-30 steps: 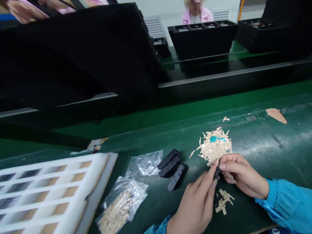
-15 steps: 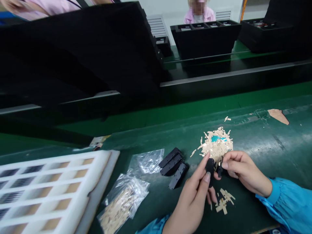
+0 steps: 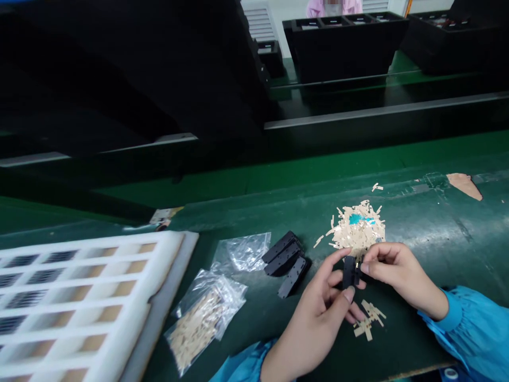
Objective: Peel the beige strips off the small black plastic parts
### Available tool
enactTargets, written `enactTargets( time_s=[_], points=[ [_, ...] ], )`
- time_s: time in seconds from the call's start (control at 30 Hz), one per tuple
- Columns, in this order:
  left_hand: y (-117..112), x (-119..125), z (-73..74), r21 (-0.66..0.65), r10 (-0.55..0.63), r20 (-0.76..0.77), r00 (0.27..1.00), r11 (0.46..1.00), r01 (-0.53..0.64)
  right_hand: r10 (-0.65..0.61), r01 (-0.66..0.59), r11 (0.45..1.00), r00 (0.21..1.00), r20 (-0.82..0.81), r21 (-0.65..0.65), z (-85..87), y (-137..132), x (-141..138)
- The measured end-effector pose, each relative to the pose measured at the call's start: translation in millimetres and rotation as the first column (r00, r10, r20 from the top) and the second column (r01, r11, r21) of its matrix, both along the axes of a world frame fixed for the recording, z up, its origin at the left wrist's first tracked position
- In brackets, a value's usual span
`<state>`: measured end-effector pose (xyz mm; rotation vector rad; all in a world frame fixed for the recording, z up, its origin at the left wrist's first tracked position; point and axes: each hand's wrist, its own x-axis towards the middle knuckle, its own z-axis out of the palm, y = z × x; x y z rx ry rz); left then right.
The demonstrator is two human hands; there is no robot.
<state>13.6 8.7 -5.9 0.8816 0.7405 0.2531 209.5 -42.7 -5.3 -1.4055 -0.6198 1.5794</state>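
Note:
My left hand [image 3: 318, 313] grips a small black plastic part [image 3: 349, 272] between thumb and fingers, holding it upright over the bench. At the part's right edge, the thumb and forefinger of my right hand [image 3: 392, 270] are pinched together. A tiny metallic glint shows there, but what the right fingertips hold is too small to make out. Just behind both hands lies a heap of small flat beige pieces [image 3: 360, 233] with a scrap of teal among them. Several more beige strips [image 3: 369, 319] are scattered in front. Similar black parts [image 3: 292, 277] lie left of my hands.
A clear bag of beige pieces [image 3: 199, 326] and another clear bag [image 3: 242, 252] lie on the green bench [image 3: 441, 239]. At left stands a white foam tray [image 3: 131, 313] with compartments. Black bins [image 3: 345, 50] stand beyond the ledge, with a person in pink behind.
My left hand has turned the black part so more of its side shows, and my right fingertips have come closer against its edge. The view has tilted slightly downward.

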Motion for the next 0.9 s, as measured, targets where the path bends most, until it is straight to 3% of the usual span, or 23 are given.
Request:
enactTargets(
  time_s=[0.57, 0.9],
  points=[
    [2.0, 1.8, 4.8, -0.006, -0.015, 0.024, 1.000, 1.000, 0.015, 0.012, -0.012, 1.000, 1.000, 0.009, -0.001, -4.9, 0.4, -1.9],
    [-2.3, -1.8, 0.8, 0.088, -0.036, -0.059, 0.998, 0.995, 0.042, 0.002, 0.000, 0.997, 1.000, 0.023, -0.075, -3.6, 2.8, -1.4]
  ],
)
